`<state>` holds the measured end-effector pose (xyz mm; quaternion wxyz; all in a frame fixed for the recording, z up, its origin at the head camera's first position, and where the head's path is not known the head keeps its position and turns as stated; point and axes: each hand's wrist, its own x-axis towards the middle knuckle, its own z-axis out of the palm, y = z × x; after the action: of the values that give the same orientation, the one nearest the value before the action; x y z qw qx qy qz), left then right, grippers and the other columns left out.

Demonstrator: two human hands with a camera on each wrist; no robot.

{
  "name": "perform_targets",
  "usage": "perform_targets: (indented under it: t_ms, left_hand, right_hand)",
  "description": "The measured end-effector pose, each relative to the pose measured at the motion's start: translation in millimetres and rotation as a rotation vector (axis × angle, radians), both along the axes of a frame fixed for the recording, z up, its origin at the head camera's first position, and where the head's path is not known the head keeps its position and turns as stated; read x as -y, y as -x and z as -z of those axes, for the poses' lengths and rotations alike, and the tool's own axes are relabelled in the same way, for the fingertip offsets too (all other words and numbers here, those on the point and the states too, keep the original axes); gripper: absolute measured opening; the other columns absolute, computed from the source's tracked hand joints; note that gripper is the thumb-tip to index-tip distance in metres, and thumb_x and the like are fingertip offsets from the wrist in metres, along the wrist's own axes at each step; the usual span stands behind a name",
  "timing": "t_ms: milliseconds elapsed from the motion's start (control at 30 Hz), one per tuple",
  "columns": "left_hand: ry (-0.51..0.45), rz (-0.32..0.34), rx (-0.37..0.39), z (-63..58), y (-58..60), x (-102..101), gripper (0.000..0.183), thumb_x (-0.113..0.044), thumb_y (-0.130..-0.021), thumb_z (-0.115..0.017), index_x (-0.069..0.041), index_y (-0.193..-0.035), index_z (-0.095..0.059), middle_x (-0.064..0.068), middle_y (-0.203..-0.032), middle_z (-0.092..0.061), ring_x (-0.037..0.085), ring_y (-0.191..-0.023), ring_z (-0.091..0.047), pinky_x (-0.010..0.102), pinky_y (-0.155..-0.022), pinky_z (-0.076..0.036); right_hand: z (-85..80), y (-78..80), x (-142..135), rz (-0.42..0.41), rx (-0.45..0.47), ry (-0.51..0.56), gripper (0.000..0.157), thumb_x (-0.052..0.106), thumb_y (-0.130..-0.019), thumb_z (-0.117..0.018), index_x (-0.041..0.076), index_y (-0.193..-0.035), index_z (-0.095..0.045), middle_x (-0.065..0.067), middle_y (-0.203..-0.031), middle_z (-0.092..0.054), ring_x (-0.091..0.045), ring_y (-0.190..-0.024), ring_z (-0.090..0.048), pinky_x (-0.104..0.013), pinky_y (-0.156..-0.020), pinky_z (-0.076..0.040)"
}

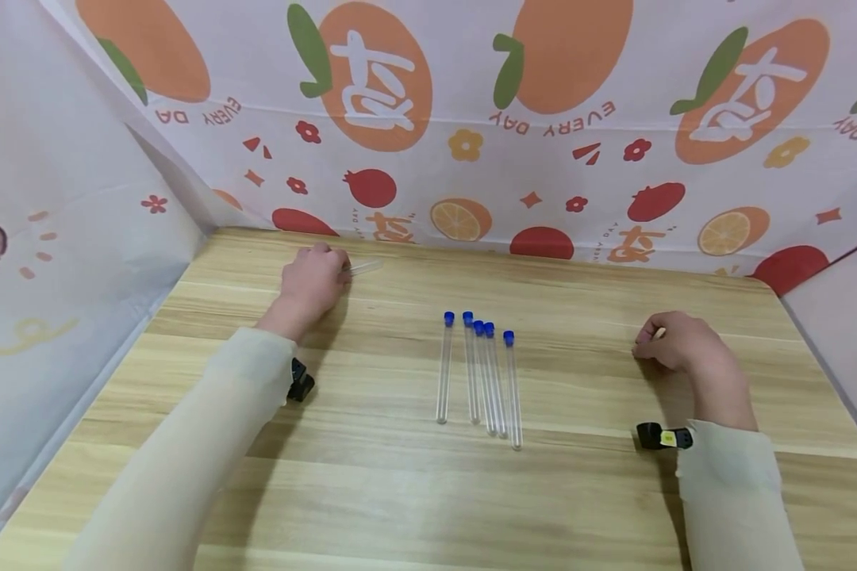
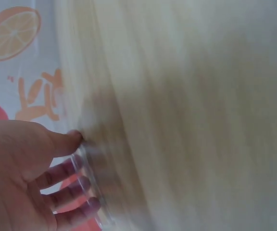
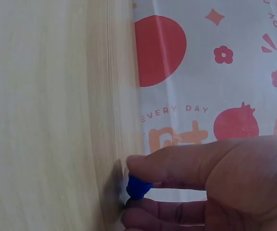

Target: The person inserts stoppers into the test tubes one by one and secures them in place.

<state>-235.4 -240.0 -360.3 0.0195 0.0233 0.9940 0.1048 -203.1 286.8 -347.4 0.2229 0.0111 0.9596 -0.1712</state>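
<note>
Near the back left of the table, my left hand (image 1: pixel 314 279) holds a clear test tube (image 1: pixel 367 266), with one end sticking out to the right of the fingers. In the left wrist view the thumb and fingers are on the tube (image 2: pixel 91 185), close to the wood; no cap shows on its visible part. Over at the right, my right hand (image 1: pixel 680 342) pinches a small blue cap (image 3: pixel 137 186) between thumb and fingers, low by the table surface. Between the hands lie several test tubes (image 1: pixel 446 373) with blue caps, their capped ends pointing away from me.
The wooden table (image 1: pixel 371 500) spreads under both hands. A fruit-printed cloth (image 1: pixel 428 174) hangs along its back edge, and pale cloth (image 1: pixel 64 198) hangs at the left. Each wrist carries a small black camera (image 1: pixel 301 381).
</note>
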Motion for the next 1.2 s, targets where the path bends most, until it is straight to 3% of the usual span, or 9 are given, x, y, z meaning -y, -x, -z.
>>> perform_targets:
  t_ms: [200,333,533,667,800,967,1200]
  left_hand:
    - [-0.037,0.009,0.009,-6.5,-9.0,-8,0.021,-0.011,-0.097,-0.052,-0.005,-0.11,-0.068,0.021,-0.111,-0.059,0.045,-0.104,-0.055,0.069,-0.077,-0.05]
    - [-0.094,0.036,-0.026,-11.4,-17.9,-17,0.021,-0.01,-0.097,-0.055,-0.004,-0.112,-0.068,0.02,-0.113,-0.063,0.04,-0.101,-0.059,0.061,-0.078,-0.053]
    - [-0.258,0.057,-0.029,-18.4,-34.0,-37,0.019,-0.014,-0.101,-0.056,-0.003,-0.114,-0.066,0.014,-0.102,-0.067,0.028,-0.082,-0.058,0.042,-0.069,-0.049]
    - [-0.393,0.084,-0.02,-19.9,-46.1,-50,0.023,-0.017,-0.102,-0.055,-0.003,-0.118,-0.064,0.011,-0.102,-0.069,0.026,-0.084,-0.061,0.041,-0.073,-0.051]
    - [-0.538,0.119,-0.009,-21.4,-56.2,-61,0.026,-0.018,-0.102,-0.057,-0.001,-0.121,-0.063,0.012,-0.104,-0.071,0.027,-0.089,-0.068,0.042,-0.08,-0.056]
    - [-0.714,0.155,0.035,-24.6,-68.0,-74,0.025,-0.013,-0.102,-0.056,0.001,-0.123,-0.062,0.014,-0.103,-0.072,0.028,-0.089,-0.07,0.041,-0.077,-0.058]
    - [-1.033,0.211,0.215,-25.4,-84.5,-89,0.033,-0.011,-0.105,-0.049,0.003,-0.134,-0.055,0.025,-0.111,-0.069,0.04,-0.096,-0.068,0.049,-0.084,-0.059]
  right_hand:
    - [-1.0,-0.2,5,0.008,-0.104,0.008,0.026,0.027,-0.096,-0.058,0.005,-0.104,-0.069,-0.011,-0.088,-0.063,-0.028,-0.083,-0.053,-0.031,-0.063,-0.04]
    - [-2.6,-0.7,9,0.0,-0.174,0.021,0.031,0.03,-0.097,-0.057,0.005,-0.109,-0.072,-0.014,-0.094,-0.066,-0.032,-0.089,-0.053,-0.034,-0.067,-0.04]
    - [-3.5,-0.5,18,0.006,-0.266,0.052,0.031,0.029,-0.098,-0.057,0.005,-0.111,-0.071,-0.019,-0.103,-0.067,-0.033,-0.089,-0.057,-0.038,-0.07,-0.044]
    - [-7.1,-1.7,27,0.016,-0.29,0.106,0.026,0.028,-0.098,-0.057,0.006,-0.109,-0.067,-0.017,-0.099,-0.067,-0.029,-0.084,-0.058,-0.034,-0.067,-0.045]
    - [-12.1,-5.9,37,0.016,-0.303,0.222,0.026,0.026,-0.099,-0.057,0.005,-0.11,-0.068,-0.014,-0.093,-0.069,-0.023,-0.077,-0.064,-0.029,-0.064,-0.051]
    - [-17.8,-12.6,50,0.01,-0.319,0.392,0.028,0.026,-0.1,-0.058,0.004,-0.112,-0.071,-0.014,-0.094,-0.072,-0.018,-0.075,-0.068,-0.025,-0.066,-0.058]
    - [-23.0,-19.7,74,0.035,-0.281,0.707,0.031,0.025,-0.099,-0.063,0.0,-0.118,-0.065,-0.02,-0.105,-0.07,-0.026,-0.084,-0.071,-0.033,-0.074,-0.062]
